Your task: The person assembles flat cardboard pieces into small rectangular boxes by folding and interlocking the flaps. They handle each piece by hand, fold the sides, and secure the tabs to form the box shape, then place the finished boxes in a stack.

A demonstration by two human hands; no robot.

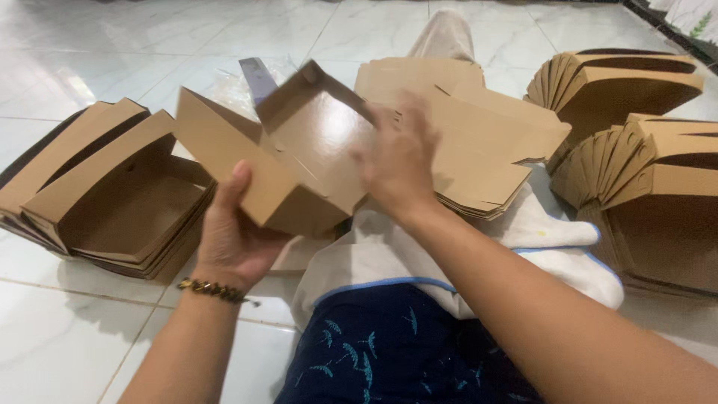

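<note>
A brown cardboard box (pixel 299 142), partly folded with its lid flap up, is held over my lap. My left hand (pixel 235 236) grips its near left corner from below, thumb on the front wall. My right hand (pixel 400 161), blurred by motion, presses on the box's right side with fingers spread. A beaded bracelet (pixel 213 290) sits on my left wrist. Behind the right hand lies a stack of flat unfolded box blanks (pixel 486 142) on my leg.
A nested stack of folded boxes (pixel 112 194) lies on the white tiled floor (pixel 60 337) at left. Two more nested stacks (pixel 643 179) stand at right. A white cloth with blue trim (pixel 553 239) covers my lap.
</note>
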